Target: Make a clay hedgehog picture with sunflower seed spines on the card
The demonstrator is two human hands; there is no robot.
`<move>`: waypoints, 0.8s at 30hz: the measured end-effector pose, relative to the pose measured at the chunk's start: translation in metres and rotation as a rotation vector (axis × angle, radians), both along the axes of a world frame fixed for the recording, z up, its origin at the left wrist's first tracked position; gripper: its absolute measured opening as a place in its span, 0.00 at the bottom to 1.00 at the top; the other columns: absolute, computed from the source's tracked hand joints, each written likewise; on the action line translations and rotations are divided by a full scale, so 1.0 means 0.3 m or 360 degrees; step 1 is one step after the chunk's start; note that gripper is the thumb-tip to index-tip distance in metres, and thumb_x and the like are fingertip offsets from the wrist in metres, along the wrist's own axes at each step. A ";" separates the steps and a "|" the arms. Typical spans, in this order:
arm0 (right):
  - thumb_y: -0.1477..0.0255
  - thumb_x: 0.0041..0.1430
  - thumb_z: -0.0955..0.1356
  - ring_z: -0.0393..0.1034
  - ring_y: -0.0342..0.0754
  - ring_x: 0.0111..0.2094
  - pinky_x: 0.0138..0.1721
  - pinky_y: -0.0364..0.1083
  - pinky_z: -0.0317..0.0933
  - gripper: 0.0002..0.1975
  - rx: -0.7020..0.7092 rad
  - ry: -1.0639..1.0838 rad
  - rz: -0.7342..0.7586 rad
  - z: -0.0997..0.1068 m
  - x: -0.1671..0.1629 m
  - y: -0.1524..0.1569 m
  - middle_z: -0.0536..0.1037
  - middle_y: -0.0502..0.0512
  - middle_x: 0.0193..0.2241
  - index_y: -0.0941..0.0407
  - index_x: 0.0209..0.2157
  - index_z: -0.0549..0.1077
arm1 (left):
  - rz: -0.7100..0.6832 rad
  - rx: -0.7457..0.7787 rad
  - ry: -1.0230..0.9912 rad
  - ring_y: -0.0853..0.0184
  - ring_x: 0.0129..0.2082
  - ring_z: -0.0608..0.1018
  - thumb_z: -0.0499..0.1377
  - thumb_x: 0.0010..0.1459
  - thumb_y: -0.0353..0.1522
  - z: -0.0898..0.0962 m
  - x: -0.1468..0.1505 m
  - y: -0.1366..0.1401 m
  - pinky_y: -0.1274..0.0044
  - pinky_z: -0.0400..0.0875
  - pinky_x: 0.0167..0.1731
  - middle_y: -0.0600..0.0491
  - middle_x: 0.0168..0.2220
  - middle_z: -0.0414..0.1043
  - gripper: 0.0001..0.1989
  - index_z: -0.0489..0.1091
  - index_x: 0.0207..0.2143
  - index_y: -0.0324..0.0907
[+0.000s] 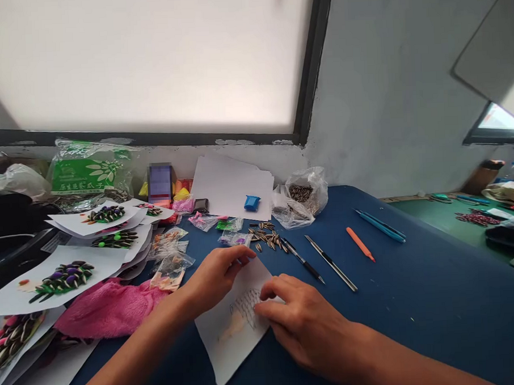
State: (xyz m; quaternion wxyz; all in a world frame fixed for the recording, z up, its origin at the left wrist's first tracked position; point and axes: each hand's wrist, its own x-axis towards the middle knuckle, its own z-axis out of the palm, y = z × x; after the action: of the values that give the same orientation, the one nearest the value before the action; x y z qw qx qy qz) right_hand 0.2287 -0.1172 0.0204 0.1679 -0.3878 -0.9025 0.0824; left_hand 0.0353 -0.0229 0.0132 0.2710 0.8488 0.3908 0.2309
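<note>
A sheet of white paper (230, 361) lies on the blue tabletop in front of me. It carries a pen-drawn, scale-patterned shape (245, 306) with a flat peach-coloured patch (232, 325) at its lower left. My left hand (220, 271) rests at the paper's upper edge, fingers loosely bent and apart from the thumb. Over the right side of the drawing is my right hand (299, 315), its thumb and forefinger brought close together. Whatever sits between those fingertips, if anything, is too small to make out. Just beyond the paper lie loose striped sunflower seeds (270, 237).
Right of the paper lie a pen (302, 261), a metal-and-black craft knife (330, 263), an orange marker (360, 245) and blue tweezers (382, 227). Seed-decorated sheets (111, 267) and a pink cloth (111, 309) fill the left. Behind stand seed bags (302, 193) and a blue packet (252, 202).
</note>
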 end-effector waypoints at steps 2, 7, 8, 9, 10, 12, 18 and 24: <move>0.77 0.61 0.63 0.64 0.52 0.44 0.45 0.50 0.62 0.10 -0.0007 -0.0072 0.0007 -0.010 -0.004 0.000 0.70 0.60 0.46 0.57 0.43 0.74 | -0.0035 0.0126 0.0022 0.65 0.39 0.77 0.49 0.60 0.26 -0.004 0.005 0.003 0.74 0.70 0.41 0.53 0.39 0.78 0.16 0.71 0.46 0.45; 0.74 0.66 0.61 0.64 0.55 0.47 0.48 0.54 0.62 0.14 -0.0037 -0.0245 -0.0054 -0.015 -0.017 -0.003 0.70 0.63 0.49 0.58 0.50 0.71 | 0.0113 0.0198 0.0360 0.61 0.39 0.76 0.50 0.62 0.33 0.015 -0.035 0.023 0.70 0.69 0.41 0.48 0.44 0.75 0.14 0.71 0.46 0.43; 0.74 0.66 0.60 0.64 0.56 0.47 0.48 0.55 0.62 0.14 -0.0041 -0.0271 -0.0062 -0.012 -0.019 -0.004 0.70 0.63 0.50 0.58 0.50 0.70 | 0.0142 0.0150 0.0508 0.60 0.36 0.76 0.51 0.62 0.37 0.025 -0.049 0.026 0.70 0.68 0.37 0.48 0.40 0.75 0.13 0.72 0.41 0.42; 0.74 0.66 0.60 0.65 0.56 0.47 0.47 0.56 0.63 0.14 -0.0042 -0.0291 -0.0074 -0.009 -0.020 -0.004 0.70 0.64 0.50 0.58 0.50 0.70 | 0.0136 0.0101 0.0616 0.60 0.35 0.75 0.51 0.62 0.39 0.035 -0.064 0.028 0.71 0.67 0.34 0.48 0.37 0.75 0.14 0.73 0.35 0.42; 0.74 0.66 0.60 0.65 0.57 0.47 0.47 0.56 0.63 0.14 -0.0042 -0.0308 -0.0095 -0.006 -0.020 -0.004 0.70 0.64 0.49 0.58 0.49 0.71 | 0.0127 0.0024 0.0670 0.61 0.32 0.75 0.51 0.60 0.40 0.047 -0.077 0.028 0.73 0.65 0.31 0.50 0.34 0.75 0.14 0.72 0.34 0.42; 0.74 0.66 0.61 0.66 0.57 0.47 0.47 0.57 0.63 0.13 -0.0044 -0.0336 -0.0155 -0.001 -0.018 -0.003 0.71 0.64 0.49 0.58 0.48 0.71 | 0.0048 -0.0154 0.0707 0.64 0.29 0.73 0.56 0.54 0.39 0.069 -0.095 0.024 0.76 0.62 0.27 0.54 0.30 0.74 0.09 0.71 0.33 0.43; 0.76 0.64 0.62 0.67 0.57 0.45 0.46 0.55 0.63 0.10 0.0043 -0.0248 -0.0217 -0.012 -0.005 0.002 0.72 0.64 0.47 0.59 0.44 0.72 | -0.0056 -0.0399 0.0633 0.68 0.25 0.69 0.56 0.48 0.31 0.086 -0.091 0.011 0.78 0.58 0.24 0.57 0.25 0.70 0.04 0.70 0.26 0.42; 0.77 0.63 0.63 0.67 0.48 0.37 0.40 0.46 0.63 0.06 0.0032 0.0083 -0.0035 -0.035 -0.015 0.018 0.74 0.58 0.36 0.59 0.33 0.70 | -0.0003 -0.0417 0.0524 0.68 0.24 0.69 0.57 0.46 0.30 0.067 -0.081 0.017 0.78 0.58 0.23 0.58 0.22 0.68 0.03 0.69 0.24 0.42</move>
State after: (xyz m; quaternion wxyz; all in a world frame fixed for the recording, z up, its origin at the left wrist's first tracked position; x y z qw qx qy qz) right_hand 0.2243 -0.1118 0.0099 0.1962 -0.3938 -0.8943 0.0817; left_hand 0.0110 -0.0177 0.0332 0.3118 0.8329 0.4558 0.0361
